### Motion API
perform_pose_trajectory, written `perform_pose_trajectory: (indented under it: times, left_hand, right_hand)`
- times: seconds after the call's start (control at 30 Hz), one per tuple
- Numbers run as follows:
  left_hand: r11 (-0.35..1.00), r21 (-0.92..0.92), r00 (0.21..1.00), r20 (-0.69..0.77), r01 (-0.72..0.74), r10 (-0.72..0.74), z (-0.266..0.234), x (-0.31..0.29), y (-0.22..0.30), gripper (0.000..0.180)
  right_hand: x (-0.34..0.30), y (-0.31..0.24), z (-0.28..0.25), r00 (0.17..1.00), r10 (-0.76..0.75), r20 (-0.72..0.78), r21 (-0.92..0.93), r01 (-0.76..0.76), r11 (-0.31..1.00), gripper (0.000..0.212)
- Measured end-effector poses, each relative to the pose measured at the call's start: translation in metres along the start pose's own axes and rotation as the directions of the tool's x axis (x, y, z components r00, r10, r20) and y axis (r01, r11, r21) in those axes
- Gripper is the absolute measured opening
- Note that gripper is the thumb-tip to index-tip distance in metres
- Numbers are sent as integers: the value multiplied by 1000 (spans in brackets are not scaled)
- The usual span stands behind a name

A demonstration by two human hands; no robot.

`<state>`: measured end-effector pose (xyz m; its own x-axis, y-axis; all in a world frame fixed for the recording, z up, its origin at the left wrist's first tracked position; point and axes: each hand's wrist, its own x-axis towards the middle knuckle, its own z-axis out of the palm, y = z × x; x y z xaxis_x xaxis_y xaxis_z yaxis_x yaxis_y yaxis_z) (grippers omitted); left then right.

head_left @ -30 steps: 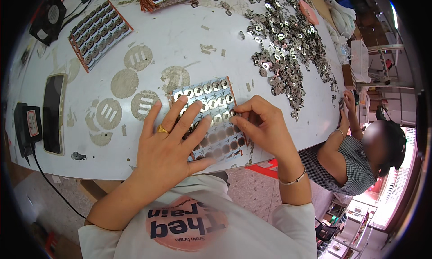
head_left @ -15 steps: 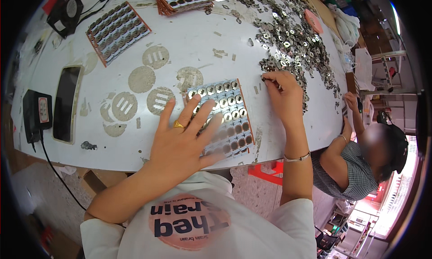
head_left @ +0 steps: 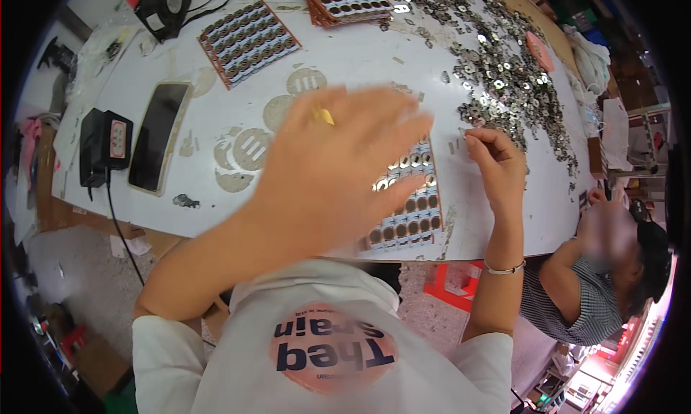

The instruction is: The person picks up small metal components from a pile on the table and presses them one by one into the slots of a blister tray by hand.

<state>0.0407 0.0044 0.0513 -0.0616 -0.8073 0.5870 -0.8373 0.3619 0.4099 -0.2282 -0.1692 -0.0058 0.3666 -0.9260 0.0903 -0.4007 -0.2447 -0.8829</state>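
My left hand [head_left: 327, 169], a gold ring on one finger, is raised over the panel, fingers stretched out and blurred by motion, with nothing seen in it. Beneath lies the flat panel [head_left: 412, 222] with rows of round spots. Shiny silver pieces sit on its farther rows, while the nearer rows show dark brown circles. The hand hides much of its left and far part. Right of the panel, my right hand [head_left: 502, 165] pinches a small metal piece [head_left: 463, 132] between thumb and forefinger, just short of a spread heap of loose metal pieces [head_left: 504, 83].
Another panel [head_left: 248, 43] lies farther back, left of a stack of panels [head_left: 345, 2]. At the left are a phone [head_left: 160, 137] and a black power adapter [head_left: 106, 147] with a cable. A pink object [head_left: 538, 52] lies by the heap. A co-worker [head_left: 576, 284] sits at right.
My left hand has lifted from the panel and now covers more of it. My right hand still pinches beside the heap. The whole view has shifted, so the table appears farther right.
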Motion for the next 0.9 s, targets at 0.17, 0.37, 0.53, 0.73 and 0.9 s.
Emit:
perform_pose_trajectory:
  times: [0.17, 0.37, 0.53, 0.73, 0.9]
  left_hand:
    - [678, 716, 961, 34, 167, -273, -72, 47, -29, 17]
    - [49, 999, 884, 26, -4, -467, -99, 50, -5, 13]
    - [-427, 901, 908, -112, -78, -404, -116, 62, 44, 9]
    - [-856, 515, 903, -386, 43, -188, -149, 58, 114, 8]
    - [-998, 39, 810, -583, -49, -62, -174, 12, 149, 9]
  right_hand:
    - [7, 24, -22, 996, -87, 26, -170, 91, 981, 32]
    - [-1, -10, -7, 961, -276, 9, -515, 241, 823, 28]
    - [-28, -114, 75, 874, -366, 320, 569, 132, 812, 37]
    - [-74, -198, 192, 218, -692, 688, 409, -905, 121, 78]
    - [-71, -203, 153, 258, -691, 675, 706, -499, 503, 85]
